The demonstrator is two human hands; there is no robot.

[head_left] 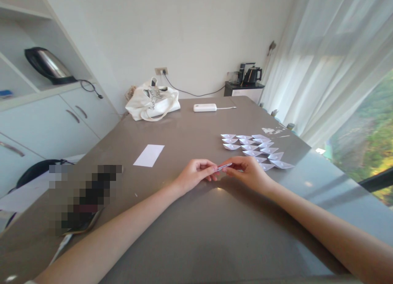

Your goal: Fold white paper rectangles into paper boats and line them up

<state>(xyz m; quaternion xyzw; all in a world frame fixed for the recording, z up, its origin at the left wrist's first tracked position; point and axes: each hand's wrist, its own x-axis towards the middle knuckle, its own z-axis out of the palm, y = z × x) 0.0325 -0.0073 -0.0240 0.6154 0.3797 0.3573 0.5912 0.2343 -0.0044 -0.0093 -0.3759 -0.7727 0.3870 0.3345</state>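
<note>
Between my two hands is a small folded piece of white paper [224,167], seen nearly edge-on. My left hand [198,171] pinches its left end between thumb and fingers. At the other end, my right hand [245,169] grips it with thumb and fingertips. Just beyond my right hand, several white folded paper boats [252,147] sit in rows on the table. A flat sheet of white paper [149,155] lies to the left of my hands. How the held paper is folded cannot be made out.
The grey table [190,235] carries a white bag [152,102] and a white power strip-like block [205,107] at the far side. Paper scraps [270,130] lie near the right edge. A blurred-out phone-like device [89,198] with a white cable rests at left.
</note>
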